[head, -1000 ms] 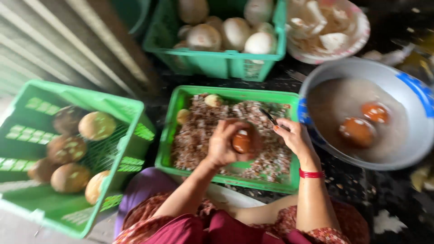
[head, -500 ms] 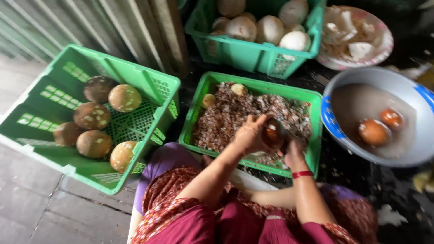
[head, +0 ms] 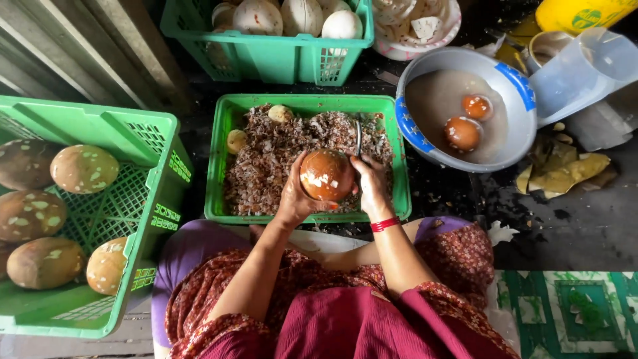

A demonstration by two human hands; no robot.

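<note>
Brown coconut (head: 325,175) sits cupped in left hand's (head: 294,198) grip.

Dark wet concrete floor (head: 585,219), corrugated metal wall (head: 80,46) upper left, green patterned mat (head: 571,312) lower right

My left hand (head: 297,199) sits just left of the frame's centre, palm cupped and turned right, fingers curled upward in a firm grip. My right hand (head: 371,187) is just right of centre, fingers bent and closed, knuckles toward the camera, thumb side facing the left hand. The two hands are close together. Both forearms rise bare from the lower middle of the frame, converging upward, elbows bent. A red band circles my right wrist.
</note>
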